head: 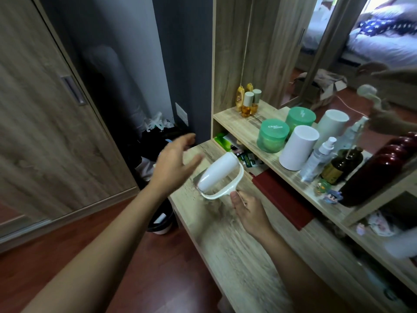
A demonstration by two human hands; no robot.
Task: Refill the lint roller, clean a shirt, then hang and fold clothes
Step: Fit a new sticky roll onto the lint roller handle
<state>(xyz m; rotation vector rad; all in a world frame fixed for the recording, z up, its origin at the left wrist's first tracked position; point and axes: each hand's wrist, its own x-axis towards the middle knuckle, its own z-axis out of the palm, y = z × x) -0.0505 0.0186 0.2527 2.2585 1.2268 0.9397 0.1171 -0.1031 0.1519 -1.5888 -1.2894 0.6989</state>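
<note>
two hands are shown over the wooden desk (237, 256). the lint roller (220, 175) is held just above the desk top, its white roll pointing up and away towards the shelf (243, 127); whether the roll's lower end touches the wood cannot be told. the right hand (248, 211) is wrapped round the handle, thumb laid along the stem. the left hand (173, 163) is spread and holds nothing, poised just beside the roll and blurred. the step in hand is judged to be the seating or checking of the refill. for a good result, the handle should be kept steady by the right hand while the roll is taken round its middle by the left, so that it is pushed squarely along the axle and not skewed. the sticky face should be touched as little as possible.
</note>
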